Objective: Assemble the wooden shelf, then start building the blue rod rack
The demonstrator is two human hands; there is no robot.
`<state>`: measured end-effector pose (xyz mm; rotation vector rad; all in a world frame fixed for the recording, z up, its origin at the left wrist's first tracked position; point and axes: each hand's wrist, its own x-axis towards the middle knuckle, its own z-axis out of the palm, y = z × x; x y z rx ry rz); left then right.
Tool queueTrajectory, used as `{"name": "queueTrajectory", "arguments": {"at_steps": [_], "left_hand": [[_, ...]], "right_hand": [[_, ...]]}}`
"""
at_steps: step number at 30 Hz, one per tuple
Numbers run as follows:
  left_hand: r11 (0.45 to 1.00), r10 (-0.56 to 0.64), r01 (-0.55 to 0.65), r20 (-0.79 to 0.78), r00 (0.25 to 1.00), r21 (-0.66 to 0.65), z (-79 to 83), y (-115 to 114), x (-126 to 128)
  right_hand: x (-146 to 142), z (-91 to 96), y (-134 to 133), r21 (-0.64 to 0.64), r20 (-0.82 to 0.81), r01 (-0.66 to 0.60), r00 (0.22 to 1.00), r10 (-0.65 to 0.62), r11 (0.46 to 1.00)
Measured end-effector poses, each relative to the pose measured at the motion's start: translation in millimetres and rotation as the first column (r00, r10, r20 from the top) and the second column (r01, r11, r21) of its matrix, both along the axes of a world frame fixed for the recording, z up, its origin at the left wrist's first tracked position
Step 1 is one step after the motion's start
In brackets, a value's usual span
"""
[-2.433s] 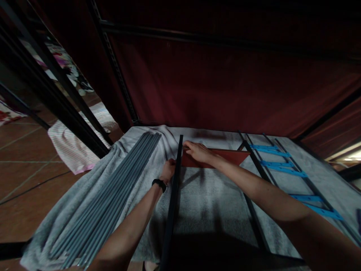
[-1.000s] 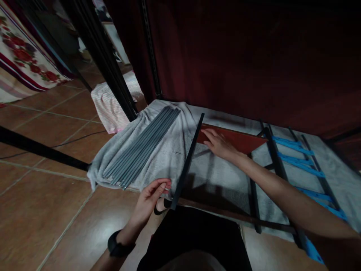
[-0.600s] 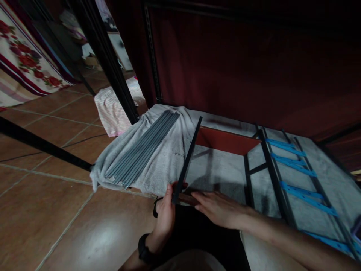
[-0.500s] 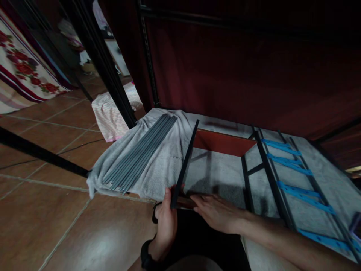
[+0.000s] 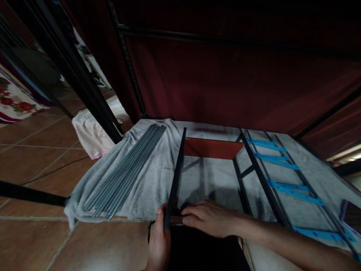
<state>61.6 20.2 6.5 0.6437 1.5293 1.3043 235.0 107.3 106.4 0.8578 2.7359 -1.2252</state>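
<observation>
My left hand [image 5: 160, 239] is closed around the near end of a flat black metal bar [image 5: 177, 171], with the thumb on its outer left side. The bar runs away from me along the left side of a frame. My right hand [image 5: 207, 218] has its fingers curled together over a narrow reddish-brown board [image 5: 177, 219] at the near end, mostly hidden by the hand. Across the far end stands a matching reddish-brown board [image 5: 213, 149]. A black ladder-like side piece [image 5: 261, 178] forms the right side, tilted up from the cloth.
A bundle of grey metal rods [image 5: 128, 169] lies on the grey blanket [image 5: 152, 197] to the left. At the right are black bars with blue plastic pieces [image 5: 287, 188] across them. Black posts [image 5: 67, 71] and a dark red curtain [image 5: 214, 90] stand around; tiled floor [image 5: 34, 241] is at left.
The view has shifted, so everything sits further left and lower. My left hand still holds the bar's end; my right fingers have curled more and moved slightly nearer the bar.
</observation>
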Motion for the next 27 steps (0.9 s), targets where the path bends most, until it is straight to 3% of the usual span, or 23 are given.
{"name": "queueTrajectory", "arguments": {"at_steps": [3, 6, 9, 12, 14, 16, 19, 22, 27], "left_hand": [[1.000, -0.002, 0.002, 0.027, 1.000, 0.004, 5.1, -1, -8], [0.999, 0.038, -0.039, 0.096, 0.995, 0.014, 7.2, 11, -21], [0.990, 0.107, -0.113, 0.072, 0.992, 0.086, 8.7, 46, -36], [0.968, 0.105, -0.119, 0.076, 0.992, 0.222, 12.6, 99, -43], [0.952, 0.036, -0.069, 0.114, 0.993, 0.297, 16.9, 137, -40], [0.949, -0.017, -0.020, 0.113, 0.993, 0.316, 21.7, 170, -32], [0.956, -0.122, 0.072, 0.159, 0.980, 0.285, 27.5, 203, -16], [0.958, -0.182, 0.133, 0.182, 0.966, 0.253, 28.4, 216, -7], [0.957, -0.185, 0.141, 0.159, 0.970, 0.254, 24.0, 219, -7]], "right_hand": [[5, 0.6, 42, 0.103, -0.172, 0.185, 0.971, -0.166, 0.977], [13, -6.1, 99, 0.380, -0.272, 0.398, 0.911, -0.310, 0.835], [18, -16.5, 155, 0.587, -0.262, 0.469, 0.881, -0.394, 0.659], [14, -26.2, 194, 0.693, -0.181, 0.425, 0.884, -0.431, 0.582], [6, -30.6, 211, 0.712, -0.092, 0.379, 0.885, -0.457, 0.590], [-2, -32.9, 221, 0.700, 0.013, 0.330, 0.881, -0.474, 0.633], [-9, -33.5, 231, 0.673, 0.102, 0.305, 0.864, -0.493, 0.673], [-10, -33.7, 235, 0.683, 0.095, 0.310, 0.860, -0.501, 0.662], [-11, -36.7, 237, 0.678, 0.101, 0.315, 0.855, -0.509, 0.664]]}}
